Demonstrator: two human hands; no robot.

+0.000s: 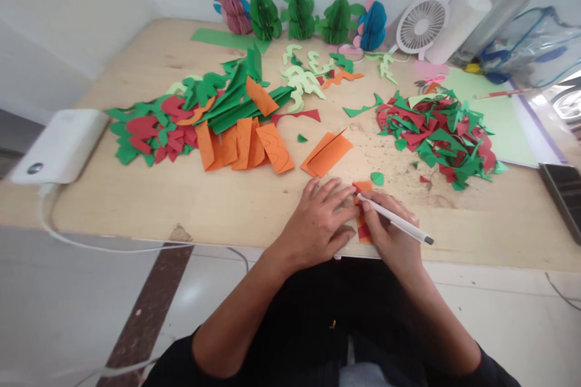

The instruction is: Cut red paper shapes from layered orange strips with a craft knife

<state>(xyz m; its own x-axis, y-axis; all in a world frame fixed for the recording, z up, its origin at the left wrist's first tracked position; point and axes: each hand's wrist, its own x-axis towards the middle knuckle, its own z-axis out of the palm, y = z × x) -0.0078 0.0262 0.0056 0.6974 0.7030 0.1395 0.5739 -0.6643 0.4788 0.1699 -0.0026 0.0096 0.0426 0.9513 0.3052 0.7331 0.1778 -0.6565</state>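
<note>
At the front edge of the table [181,211], the left hand [320,217] and right hand [394,230] hide parts of the orange slip [363,185] and its red patches, whose outlines are blurred. The picture's right side cuts off the phone [563,193], the clear bag [531,48] and the near right corner. In the scrap heap [436,133], overlapping pieces cover one another.

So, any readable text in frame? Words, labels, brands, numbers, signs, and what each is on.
None readable.
White pen: no lettering legible.
White device: dark round spot, no readable label.
Fan: hub too blurred to tell.
Orange slip: drawn curves, not writing.
</note>
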